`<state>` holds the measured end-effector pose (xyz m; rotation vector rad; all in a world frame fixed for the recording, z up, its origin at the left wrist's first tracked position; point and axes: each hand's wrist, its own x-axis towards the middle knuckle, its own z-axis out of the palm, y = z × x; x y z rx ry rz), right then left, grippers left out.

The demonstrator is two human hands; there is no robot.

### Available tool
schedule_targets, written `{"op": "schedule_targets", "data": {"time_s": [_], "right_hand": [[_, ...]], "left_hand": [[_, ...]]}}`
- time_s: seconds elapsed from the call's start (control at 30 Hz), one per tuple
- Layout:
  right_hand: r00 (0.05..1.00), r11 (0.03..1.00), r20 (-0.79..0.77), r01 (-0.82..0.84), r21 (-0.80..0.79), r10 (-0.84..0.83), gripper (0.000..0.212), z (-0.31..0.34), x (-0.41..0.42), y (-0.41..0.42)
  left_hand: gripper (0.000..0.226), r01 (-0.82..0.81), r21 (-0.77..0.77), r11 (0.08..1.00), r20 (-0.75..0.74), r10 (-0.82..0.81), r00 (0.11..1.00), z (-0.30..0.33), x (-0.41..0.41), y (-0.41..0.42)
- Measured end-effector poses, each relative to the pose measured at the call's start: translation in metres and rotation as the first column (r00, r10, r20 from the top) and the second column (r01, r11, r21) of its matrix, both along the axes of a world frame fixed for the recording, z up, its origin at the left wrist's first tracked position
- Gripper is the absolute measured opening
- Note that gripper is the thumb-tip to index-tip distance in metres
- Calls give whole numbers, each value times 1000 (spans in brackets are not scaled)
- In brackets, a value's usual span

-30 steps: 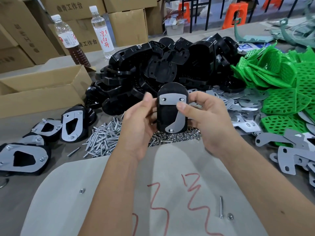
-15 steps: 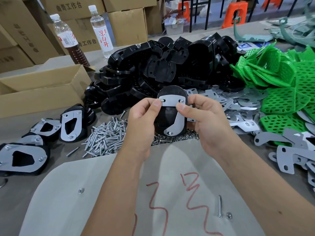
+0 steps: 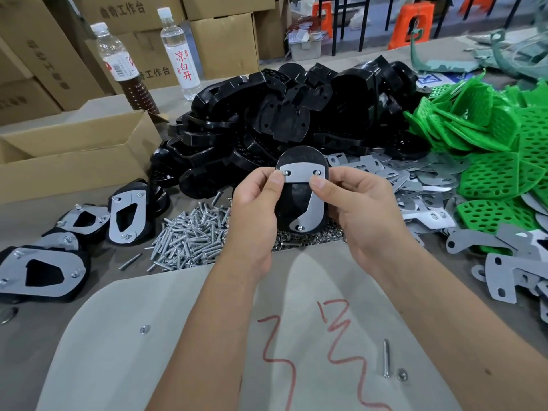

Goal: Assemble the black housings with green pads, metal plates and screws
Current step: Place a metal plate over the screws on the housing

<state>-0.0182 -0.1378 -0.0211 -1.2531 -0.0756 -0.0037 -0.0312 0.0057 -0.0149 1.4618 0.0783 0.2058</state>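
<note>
I hold a black housing (image 3: 298,195) upright at the centre, above the screw pile. A hook-shaped metal plate (image 3: 312,200) lies on its face, with three screw ends poking through. My left hand (image 3: 253,209) grips the housing's left side, thumb pressing by the upper left screw. My right hand (image 3: 353,209) grips the right side, thumb on the plate's upper right. Behind them lies a heap of black housings (image 3: 290,114). Green pads (image 3: 489,149) are piled at the right, loose metal plates (image 3: 415,185) beside them. Screws (image 3: 192,235) lie heaped at the left of my hands.
Several finished assemblies (image 3: 124,216) lie at the left. An open cardboard box (image 3: 74,155) stands behind them, with two bottles (image 3: 178,51) and more boxes beyond. A grey sheet (image 3: 207,336) with red marks carries a loose screw (image 3: 386,361) and nuts.
The housing has sunk slightly and turned a little. My left thumb has moved up from the housing's side to the plate's upper left corner.
</note>
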Motion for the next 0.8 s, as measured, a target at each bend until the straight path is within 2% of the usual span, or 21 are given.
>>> {"op": "schedule_targets", "data": {"time_s": [0.13, 0.3, 0.37, 0.43, 0.6, 0.8], "right_hand": [[1000, 1000, -1, 6, -4, -6, 12, 0, 0, -1], [993, 996, -90, 82, 19, -80, 12, 3, 0, -1], [985, 988, -119, 137, 73, -127, 18, 4, 2, -3], [982, 980, -122, 160, 121, -145, 26, 4, 4, -6], [988, 980, -83, 143, 137, -133, 32, 3, 5, -5], [987, 989, -142, 95, 110, -79, 25, 3, 6, -6]], "left_hand": [[29, 19, 1, 1000, 6, -19, 1000, 2, -1, 0], [42, 104, 1, 995, -106, -103, 989, 0, -1, 7], [36, 169, -20, 985, -140, -170, 975, -2, -1, 10], [20, 204, -50, 978, -133, -209, 969, -3, -2, 8], [10, 170, -83, 982, -85, -177, 981, -4, -2, 4], [9, 52, 15, 999, -34, -51, 998, -7, 1, 0]]}}
